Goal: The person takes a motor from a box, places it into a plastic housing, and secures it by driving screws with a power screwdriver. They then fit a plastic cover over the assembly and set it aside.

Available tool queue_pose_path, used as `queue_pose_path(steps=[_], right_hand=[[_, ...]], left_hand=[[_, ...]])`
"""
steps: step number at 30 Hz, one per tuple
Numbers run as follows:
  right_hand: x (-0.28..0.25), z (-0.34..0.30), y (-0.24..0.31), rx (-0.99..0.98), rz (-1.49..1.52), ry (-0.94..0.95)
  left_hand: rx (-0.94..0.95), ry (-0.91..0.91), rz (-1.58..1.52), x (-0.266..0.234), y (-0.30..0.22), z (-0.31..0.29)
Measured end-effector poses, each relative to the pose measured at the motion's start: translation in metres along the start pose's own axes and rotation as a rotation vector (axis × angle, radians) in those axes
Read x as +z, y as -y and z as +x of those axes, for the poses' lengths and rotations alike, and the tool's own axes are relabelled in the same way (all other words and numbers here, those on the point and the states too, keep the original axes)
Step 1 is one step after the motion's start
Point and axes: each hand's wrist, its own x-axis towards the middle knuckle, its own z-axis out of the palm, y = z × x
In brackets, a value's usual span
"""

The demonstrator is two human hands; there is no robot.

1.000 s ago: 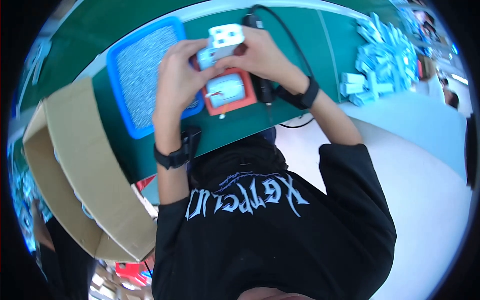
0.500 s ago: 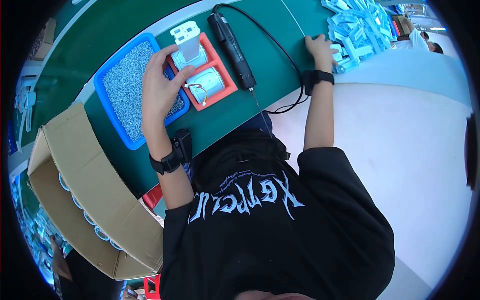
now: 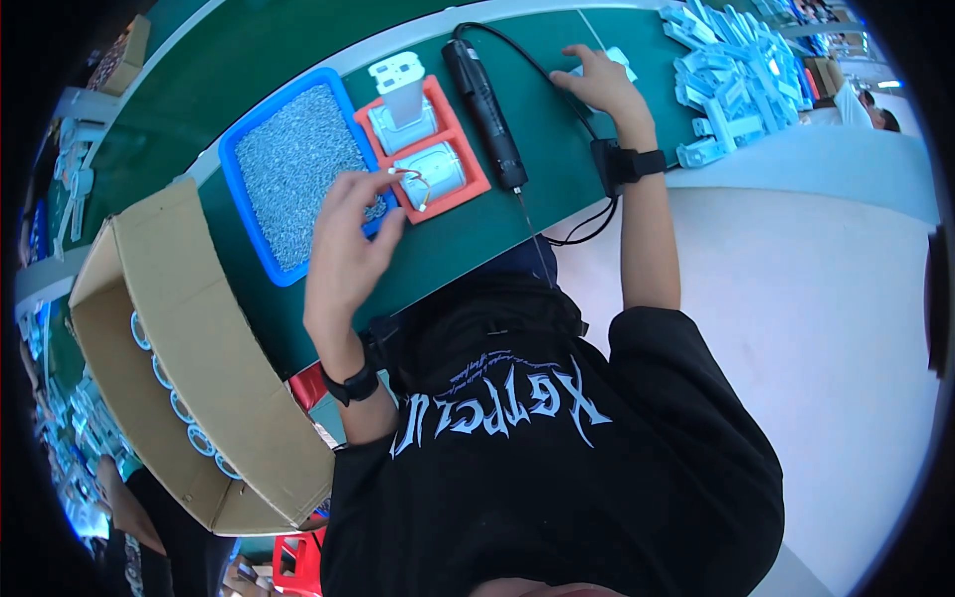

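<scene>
My left hand [image 3: 350,234] is open, thumb and fingers apart. Its fingertips are beside the thin wires [image 3: 419,183] of a white cylindrical part [image 3: 435,171] in the front pocket of a red two-pocket holder [image 3: 476,186]. In the rear pocket sits another white cylindrical part [image 3: 408,124], with a white upright piece [image 3: 400,92] standing on it. My right hand [image 3: 615,92] is closed on a white plastic part [image 3: 621,60], mostly hidden under the fingers, just above the green table near the cable.
A blue tray [image 3: 235,189] of small metal screws lies left of the holder. A black electric screwdriver [image 3: 484,114] with its cable lies to its right. White plastic parts [image 3: 731,85] are piled at far right. An open cardboard box [image 3: 204,348] holding white rings stands at left.
My right hand has moved left from the pile, bringing a white plastic part. My left hand has drawn back from the upright piece toward the front pocket's wires.
</scene>
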Motion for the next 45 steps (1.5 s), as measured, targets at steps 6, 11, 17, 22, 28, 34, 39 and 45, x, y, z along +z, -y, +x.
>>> queue_pose_path(steps=[6, 11, 17, 22, 28, 34, 39, 45], right_hand=[[-0.027, 0.017, 0.015, -0.023, -0.155, -0.07], [-0.036, 0.029, 0.013, 0.07, -0.086, 0.173], [-0.03, 0.028, 0.03, -0.043, -0.235, 0.05], [-0.017, 0.038, 0.026, -0.159, -0.132, -0.018], [-0.009, 0.038, 0.053, -0.162, -0.139, -0.057], [-0.068, 0.013, 0.048, -0.51, 1.558, 0.21], [-0.09, -0.087, 0.135, -0.621, 2.253, 0.473], [-0.054, -0.093, 0.128, -0.942, 1.634, 0.416]], left_hand=[[0.038, -0.056, 0.042, 0.018, -0.016, -0.002], [0.122, -0.046, -0.019, 0.025, -0.011, 0.015], [0.037, -0.029, -0.138, 0.024, -0.011, 0.017], [0.202, 0.0, -0.08, 0.023, -0.009, 0.015], [0.137, 0.019, -0.155, 0.028, -0.003, 0.013], [0.012, -0.095, -0.302, 0.031, -0.011, 0.014], [0.165, -0.063, -0.169, 0.028, -0.002, 0.01], [0.261, -0.034, -0.077, 0.029, -0.006, 0.013]])
